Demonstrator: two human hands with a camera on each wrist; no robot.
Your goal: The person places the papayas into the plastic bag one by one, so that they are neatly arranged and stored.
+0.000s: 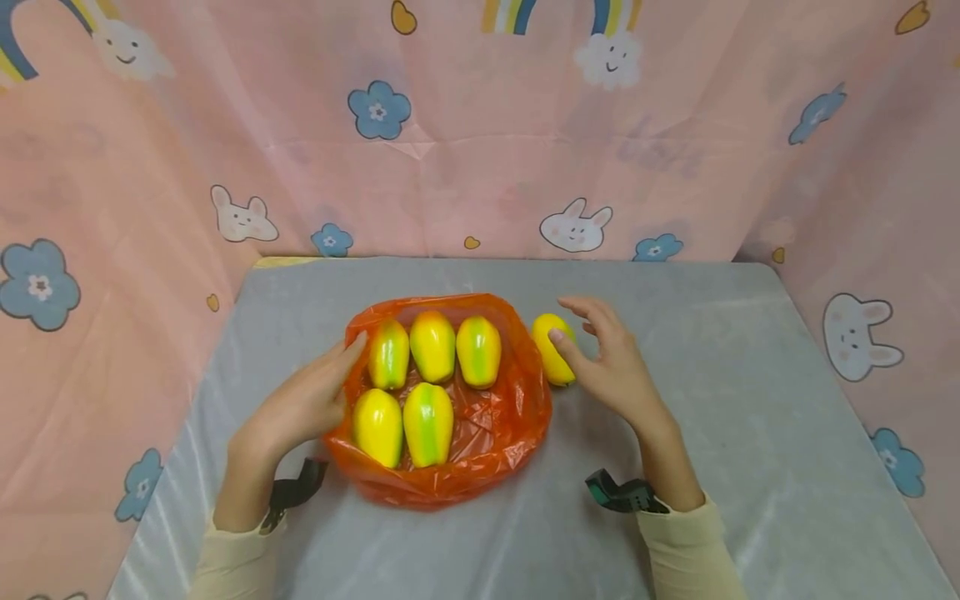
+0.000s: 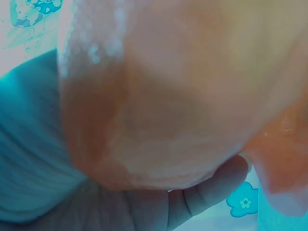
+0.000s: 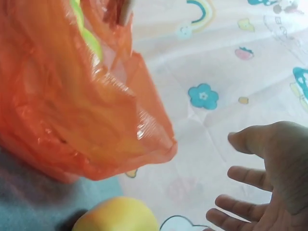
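Note:
A translucent red plastic bag (image 1: 517,417), its mouth spread wide, lies on the table. Inside are several glossy yellow-green papaya-like fruits (image 1: 428,425), arranged in two rows. My left hand (image 1: 300,404) holds the left rim of the bag. In the left wrist view the bag film (image 2: 159,120) covers much of that hand, and one fingertip shows beneath its edge. To the right of the bag lies another yellow fruit (image 1: 553,354), also seen low in the right wrist view. Beside this fruit hovers my right hand (image 1: 611,362), thumb and fingers spread apart, holding nothing.
The table (image 1: 750,375) has a grey cover. Pink patterned cloth (image 1: 450,183) hangs behind it and along both sides. Dark wrist mounts (image 1: 622,493) sit on the inner side of each forearm.

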